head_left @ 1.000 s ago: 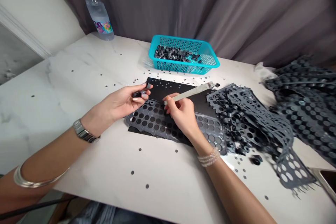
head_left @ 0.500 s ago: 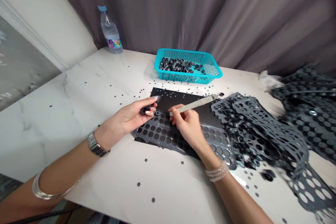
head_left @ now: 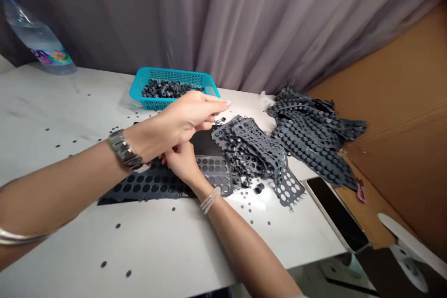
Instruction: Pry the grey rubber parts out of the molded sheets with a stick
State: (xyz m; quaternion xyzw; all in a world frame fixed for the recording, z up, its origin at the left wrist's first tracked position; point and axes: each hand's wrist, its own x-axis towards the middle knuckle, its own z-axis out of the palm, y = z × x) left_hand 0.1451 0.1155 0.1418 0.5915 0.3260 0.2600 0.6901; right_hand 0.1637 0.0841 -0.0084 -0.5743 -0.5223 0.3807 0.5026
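My left hand [head_left: 188,118] reaches to the right across my right hand, fingers pressed together and pointing at a heap of punched grey rubber sheets [head_left: 258,149]. What the fingers hold, if anything, is hidden. My right hand [head_left: 181,160] rests beneath it on a perforated grey sheet [head_left: 146,188] lying over a black mat [head_left: 204,142]. Its fingers are covered by my left hand. Behind stands a teal basket [head_left: 139,88] with several small black rings [head_left: 167,88].
A larger pile of punched sheets [head_left: 314,135] lies at the right by a cardboard panel [head_left: 401,116]. A phone [head_left: 337,212] lies at the table's right edge. A water bottle [head_left: 38,42] stands far left. Small punched dots are scattered over the white table [head_left: 157,247].
The view has swung to the right. My left hand moved from the mat's left side across and above my right hand toward the sheet heap. The pale stick in my right hand no longer shows.
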